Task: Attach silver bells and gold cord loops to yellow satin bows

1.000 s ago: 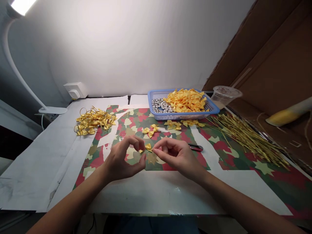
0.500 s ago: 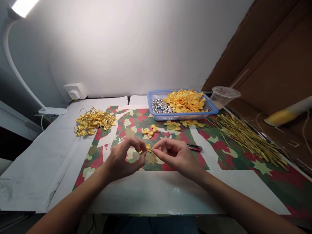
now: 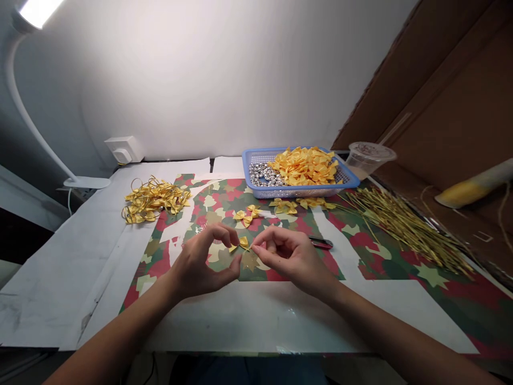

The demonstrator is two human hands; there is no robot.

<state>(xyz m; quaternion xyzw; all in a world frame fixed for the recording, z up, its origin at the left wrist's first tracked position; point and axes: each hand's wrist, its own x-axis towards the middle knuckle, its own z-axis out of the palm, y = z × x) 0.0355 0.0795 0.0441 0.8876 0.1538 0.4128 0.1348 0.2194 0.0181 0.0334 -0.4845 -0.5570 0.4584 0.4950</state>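
Observation:
A small yellow ribbon bow [image 3: 241, 243] hangs between my two hands just above the patterned paper [image 3: 224, 203]. My left hand [image 3: 202, 263] curls round it from the left, fingertips pinched at the bow's left side. My right hand [image 3: 286, 256] pinches its right side with thumb and forefinger. Whether a thin tie runs through the bow is too small to tell. A few loose yellow bows [image 3: 248, 214] lie on the paper just beyond my hands.
A blue basket [image 3: 250, 158] at the back holds yellow bows [image 3: 304, 164] and silver beads [image 3: 262, 174]. Gold twist ties [image 3: 404, 224] lie heaped at right, finished gold loops [image 3: 152, 199] at left. A small dark tool [image 3: 320, 243] lies by my right hand. A plastic cup [image 3: 368, 158] and lamp base [image 3: 86, 182] stand behind.
Both hands stay in place; the fingers shift slightly around the bow, and my left thumb has opened a little away from the forefinger.

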